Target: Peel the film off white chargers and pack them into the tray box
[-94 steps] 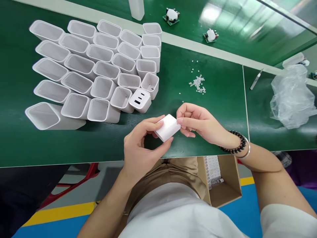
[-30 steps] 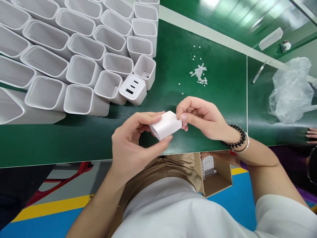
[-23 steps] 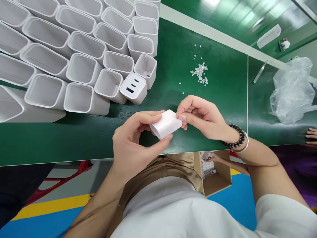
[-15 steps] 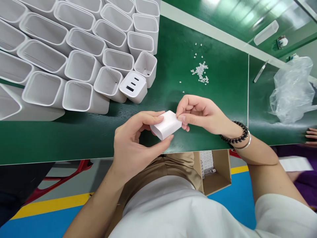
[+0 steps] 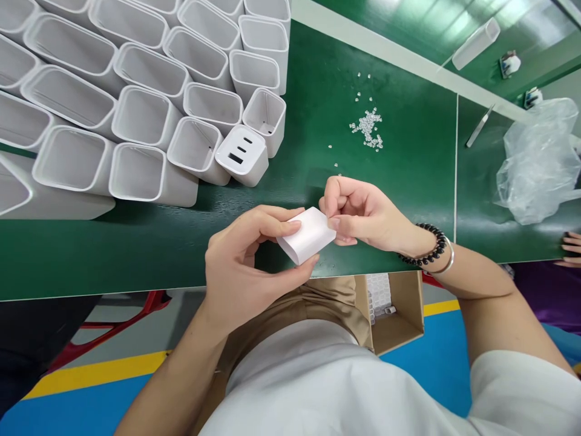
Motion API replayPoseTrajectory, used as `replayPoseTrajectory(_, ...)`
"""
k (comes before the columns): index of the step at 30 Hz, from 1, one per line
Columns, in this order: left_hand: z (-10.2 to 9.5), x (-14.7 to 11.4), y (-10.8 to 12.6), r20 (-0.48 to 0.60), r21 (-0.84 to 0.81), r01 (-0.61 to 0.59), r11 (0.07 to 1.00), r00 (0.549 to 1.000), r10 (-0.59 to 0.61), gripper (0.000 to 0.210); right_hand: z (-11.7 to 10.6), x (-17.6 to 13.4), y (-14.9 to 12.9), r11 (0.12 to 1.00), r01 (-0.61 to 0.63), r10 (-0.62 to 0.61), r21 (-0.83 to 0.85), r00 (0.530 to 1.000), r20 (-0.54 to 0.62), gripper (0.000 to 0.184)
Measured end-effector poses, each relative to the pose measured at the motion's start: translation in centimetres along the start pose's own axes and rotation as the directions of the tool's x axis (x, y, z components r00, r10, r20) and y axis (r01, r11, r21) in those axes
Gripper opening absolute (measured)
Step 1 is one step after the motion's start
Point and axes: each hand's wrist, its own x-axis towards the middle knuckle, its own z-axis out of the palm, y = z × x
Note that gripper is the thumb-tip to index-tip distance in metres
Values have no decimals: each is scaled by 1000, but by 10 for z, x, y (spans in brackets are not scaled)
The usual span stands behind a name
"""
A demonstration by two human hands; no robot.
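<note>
My left hand (image 5: 247,257) grips a small white plastic charger housing (image 5: 305,235) between thumb and fingers, its open end turned toward the lower left. At the housing's right end, my right hand (image 5: 361,215) is closed in a pinch, thumb and forefinger at the edge. Whatever lies between those fingertips is too small or hidden to make out. Beyond the hands lies a loose pile of tiny clear pieces (image 5: 367,126) on the green table (image 5: 408,151). Another charger housing (image 5: 242,151), slotted face up, stands at the near corner of the group on the left.
Rows of white housings (image 5: 138,172) with open tops fill the left of the table. Tweezers (image 5: 480,126) and a clear plastic bag (image 5: 535,160) lie on the right. Below the table edge is a cardboard box (image 5: 399,324). Another person's hand (image 5: 571,248) shows at the right edge.
Both hands stay at the housing, with only slight shifts. My right hand's fingers have curled a little more at its right end. The view has moved slightly.
</note>
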Motion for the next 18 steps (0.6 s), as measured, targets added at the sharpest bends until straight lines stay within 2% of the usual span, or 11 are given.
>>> replayPoseTrajectory(3, 0, -1, -1, -8, -9, -9, 1000, 1000, 9, 39, 3, -1, 1, 999, 42, -42, 22, 999, -14, 21)
replayPoseTrajectory(7, 0, 2, -2, 14, -70, 33, 997, 999, -32, 38, 5, -1, 0, 992, 106, -107, -72, 994, -15, 15)
replayPoseTrajectory(10, 1, 7, 1, 34, -142, 145, 979, 989, -141, 39, 8, -1, 2, 974, 166, -168, -156, 986, -4, 15)
replayPoseTrajectory(12, 2, 9, 4, 88, -200, 246, 949, 969, -232, 35, 13, -1, 5, 959, 214, -216, -185, 976, 11, 15)
replayPoseTrajectory(14, 3, 11, 7, 146, -245, 302, 921, 951, -272, 26, 17, -1, 9, 938, 268, -273, -221, 962, 9, 13)
replayPoseTrajectory(18, 5, 10, 7, 128, -191, 260, 947, 963, -238, 12, 19, -2, 16, 893, 318, -343, -317, 939, -25, 12)
